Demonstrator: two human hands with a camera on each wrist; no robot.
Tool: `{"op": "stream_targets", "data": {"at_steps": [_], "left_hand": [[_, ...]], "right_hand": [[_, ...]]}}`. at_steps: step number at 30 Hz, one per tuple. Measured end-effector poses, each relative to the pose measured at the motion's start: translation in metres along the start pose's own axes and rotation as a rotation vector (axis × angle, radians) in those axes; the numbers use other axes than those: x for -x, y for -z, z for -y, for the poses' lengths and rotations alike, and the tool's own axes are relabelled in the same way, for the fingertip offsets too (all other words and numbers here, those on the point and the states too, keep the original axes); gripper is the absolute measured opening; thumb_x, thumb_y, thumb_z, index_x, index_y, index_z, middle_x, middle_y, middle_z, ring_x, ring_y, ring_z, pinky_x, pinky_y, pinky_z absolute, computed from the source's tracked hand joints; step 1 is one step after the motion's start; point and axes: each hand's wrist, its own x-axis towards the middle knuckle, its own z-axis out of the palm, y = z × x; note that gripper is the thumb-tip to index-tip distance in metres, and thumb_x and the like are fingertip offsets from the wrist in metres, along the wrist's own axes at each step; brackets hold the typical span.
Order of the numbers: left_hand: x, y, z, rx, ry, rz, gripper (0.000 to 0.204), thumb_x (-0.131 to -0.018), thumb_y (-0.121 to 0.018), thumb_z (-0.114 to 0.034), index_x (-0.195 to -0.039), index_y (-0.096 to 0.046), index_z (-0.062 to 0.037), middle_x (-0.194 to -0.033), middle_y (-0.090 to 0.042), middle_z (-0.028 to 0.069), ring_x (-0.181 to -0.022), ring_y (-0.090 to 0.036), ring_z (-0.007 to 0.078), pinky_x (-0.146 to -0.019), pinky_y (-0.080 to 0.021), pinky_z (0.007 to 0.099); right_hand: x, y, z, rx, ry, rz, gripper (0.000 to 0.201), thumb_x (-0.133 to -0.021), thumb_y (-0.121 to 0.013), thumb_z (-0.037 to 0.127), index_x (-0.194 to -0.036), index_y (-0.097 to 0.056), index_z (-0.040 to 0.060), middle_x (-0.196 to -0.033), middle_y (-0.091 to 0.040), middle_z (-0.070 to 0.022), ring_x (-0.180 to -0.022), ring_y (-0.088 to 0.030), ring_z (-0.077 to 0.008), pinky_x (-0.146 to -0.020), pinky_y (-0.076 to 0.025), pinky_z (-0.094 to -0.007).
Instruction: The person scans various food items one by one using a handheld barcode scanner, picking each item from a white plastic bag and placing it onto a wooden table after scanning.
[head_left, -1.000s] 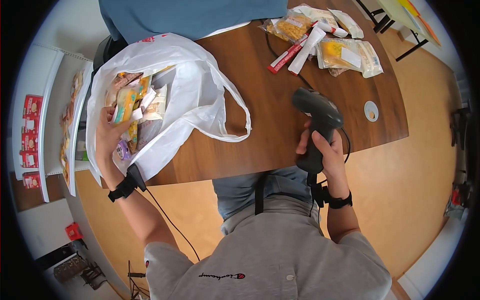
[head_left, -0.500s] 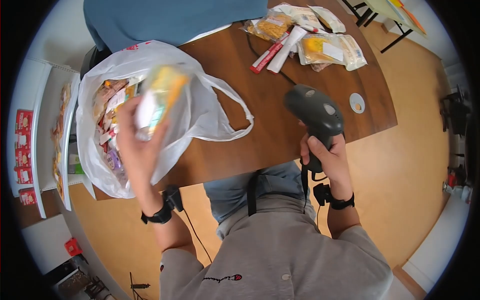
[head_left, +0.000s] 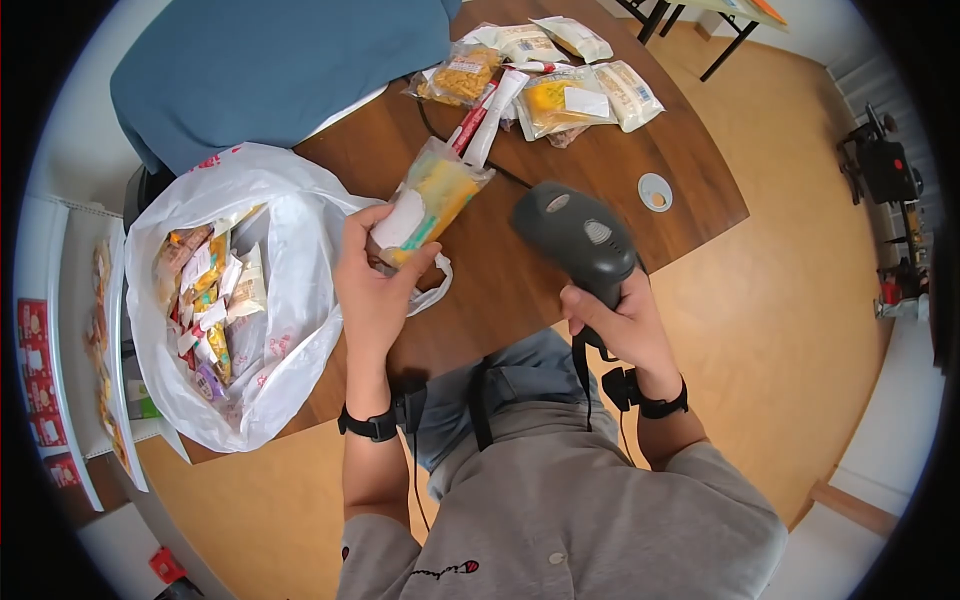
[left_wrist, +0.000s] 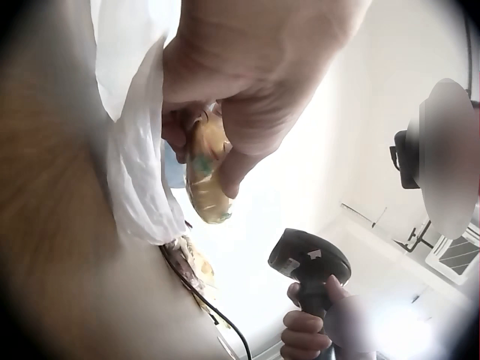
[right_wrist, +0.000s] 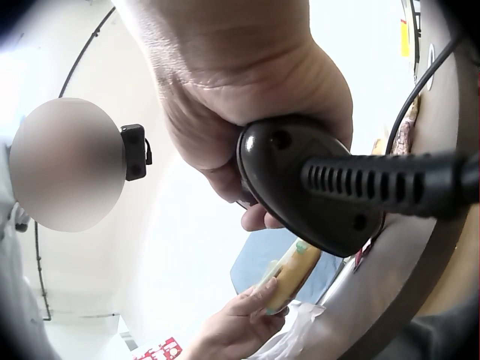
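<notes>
My left hand (head_left: pixel 372 295) pinches a clear-wrapped yellow snack pack (head_left: pixel 440 200) between thumb and fingers, above the table just right of the bag. The pack bears a white label and teal print; in the left wrist view this snack pack (left_wrist: pixel 206 169) is partly hidden by my fingers. My right hand (head_left: pixel 632 325) grips the handle of a dark grey barcode scanner (head_left: pixel 575 238), its head tilted up toward the snack pack. In the right wrist view the handle's base and cord of the scanner (right_wrist: pixel 277 191) show. A white plastic bag (head_left: pixel 295 195) stands open at left, holding several packaged snacks (head_left: pixel 215 300).
Packaged snacks (head_left: pixel 565 100) lie grouped at the table's far side, with a red-and-white stick pack (head_left: pixel 475 118) among them. A round grommet (head_left: pixel 655 192) sits near the right edge. Blue cloth (head_left: pixel 280 80) covers something at the back. Shelves with red boxes (head_left: pixel 38 375) stand at left.
My left hand has lifted the yellow snack pack out of the bag and carried it right, toward the scanner. My right hand still holds the scanner. The head view has shifted.
</notes>
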Motion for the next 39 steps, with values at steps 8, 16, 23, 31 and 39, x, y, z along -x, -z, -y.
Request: {"op": "stream_targets", "data": {"at_steps": [8,16,23,31,39], "left_hand": [[-0.006,0.019,-0.003,1.339,0.767,0.169,0.051,-0.100,-0.044,-0.047,-0.120,-0.054,-0.0009,-0.070,-0.050,0.0090,-0.049,-0.037,0.0094,-0.044,-0.029,0.0192],[-0.007,0.013,0.007,1.275,0.806,0.274,0.048,-0.099,-0.051,-0.042,-0.123,-0.055,-0.0003,-0.080,-0.060,0.0198,-0.056,-0.048,0.0150,-0.041,-0.033,0.0223],[-0.035,0.013,0.004,1.280,0.648,0.243,0.047,-0.101,-0.053,-0.033,-0.135,-0.048,-0.0006,-0.109,-0.059,0.0235,-0.070,-0.054,0.0157,-0.058,-0.051,0.0222],[-0.155,-0.037,-0.048,0.834,0.447,0.226,0.054,-0.099,-0.055,-0.039,-0.135,-0.048,0.0001,-0.127,-0.057,0.0209,-0.108,-0.062,0.0298,-0.087,-0.051,0.0369],[-0.062,0.023,-0.029,0.274,0.020,-0.050,0.021,-0.096,-0.064,-0.019,-0.105,-0.069,-0.0013,-0.100,-0.070,0.0040,-0.093,-0.061,0.0094,-0.081,-0.045,0.0221]], "right_hand": [[-0.004,-0.011,0.004,0.096,0.041,0.112,0.031,-0.086,-0.072,0.008,-0.115,-0.062,0.0010,-0.073,-0.065,-0.0031,-0.058,-0.061,-0.0079,-0.054,-0.048,-0.0251],[-0.012,-0.018,0.008,0.215,0.154,0.161,0.035,-0.086,-0.073,0.016,-0.115,-0.061,0.0023,-0.078,-0.067,-0.0053,-0.060,-0.063,-0.0092,-0.057,-0.050,-0.0257],[-0.027,0.002,-0.017,-0.099,-0.156,0.080,0.028,-0.091,-0.069,0.019,-0.113,-0.059,0.0042,-0.072,-0.063,-0.0030,-0.058,-0.060,-0.0093,-0.055,-0.048,-0.0246],[-0.032,0.008,-0.027,-0.329,-0.169,0.067,0.026,-0.097,-0.062,0.023,-0.114,-0.057,0.0041,-0.071,-0.062,-0.0031,-0.054,-0.057,-0.0110,-0.052,-0.045,-0.0246],[-0.032,0.007,-0.028,-0.351,-0.226,-0.011,0.027,-0.096,-0.062,0.021,-0.115,-0.058,0.0019,-0.070,-0.061,-0.0043,-0.054,-0.057,-0.0118,-0.050,-0.044,-0.0245]]}}
